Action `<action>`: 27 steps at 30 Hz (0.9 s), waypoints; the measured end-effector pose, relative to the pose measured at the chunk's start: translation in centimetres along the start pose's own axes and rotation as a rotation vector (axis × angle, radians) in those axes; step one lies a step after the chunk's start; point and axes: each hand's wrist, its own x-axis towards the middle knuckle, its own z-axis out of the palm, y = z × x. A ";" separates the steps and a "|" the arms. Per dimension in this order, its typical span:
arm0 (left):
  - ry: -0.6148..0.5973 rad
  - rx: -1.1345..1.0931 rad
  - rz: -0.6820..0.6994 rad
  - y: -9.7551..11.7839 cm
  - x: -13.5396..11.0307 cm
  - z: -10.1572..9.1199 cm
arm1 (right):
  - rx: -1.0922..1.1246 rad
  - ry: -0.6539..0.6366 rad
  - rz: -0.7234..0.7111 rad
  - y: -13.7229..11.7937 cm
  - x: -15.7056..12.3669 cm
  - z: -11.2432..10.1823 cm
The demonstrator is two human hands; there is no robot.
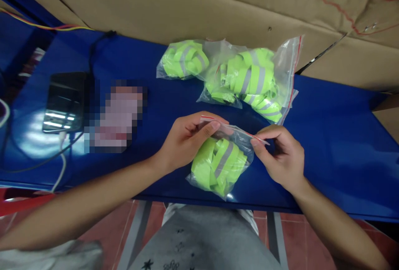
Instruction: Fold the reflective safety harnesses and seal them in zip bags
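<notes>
A clear zip-lock bag [246, 159] with a red seal line lies near the front edge of the blue table. Inside it is a bundled neon-yellow strap [204, 166] with grey reflective stripes. My left hand [183, 139] pinches the bag's top edge at its left end, thumb in front. At the right end of the same edge, my right hand [285, 157] grips the corner between thumb and fingers. Whether the seal is fully pressed together I cannot tell. Behind my hands lie several similar bags [249, 70] of neon straps, partly overlapping.
On the left are a black glossy device [65, 101] with a white cable [63, 166] and a pixelated pinkish item [116, 116]. Brown cardboard [187, 3] lines the back of the blue table [336, 149]. Red and yellow wires [46, 24] run at upper left.
</notes>
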 end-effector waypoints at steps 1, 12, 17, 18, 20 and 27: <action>0.006 -0.008 -0.016 0.0 0.0 0.0 | -0.008 -0.006 0.001 -0.1 0.0 0.0; -0.041 0.086 -0.093 -0.3 -0.2 0.0 | -0.016 -0.206 0.059 -0.5 0.3 -0.1; -0.016 0.069 -0.087 -0.3 -0.5 0.3 | 0.000 -0.169 0.031 -0.3 -0.3 0.3; -0.028 0.047 -0.098 -0.3 -0.5 0.3 | 0.003 -0.165 0.025 -0.3 -0.4 0.4; -0.075 -0.008 -0.135 -0.2 -0.3 0.1 | 0.000 -0.161 0.009 -0.5 -0.5 0.5; -0.164 0.057 -0.221 0.0 -0.2 0.1 | -0.055 -0.190 -0.077 -0.8 -0.3 0.7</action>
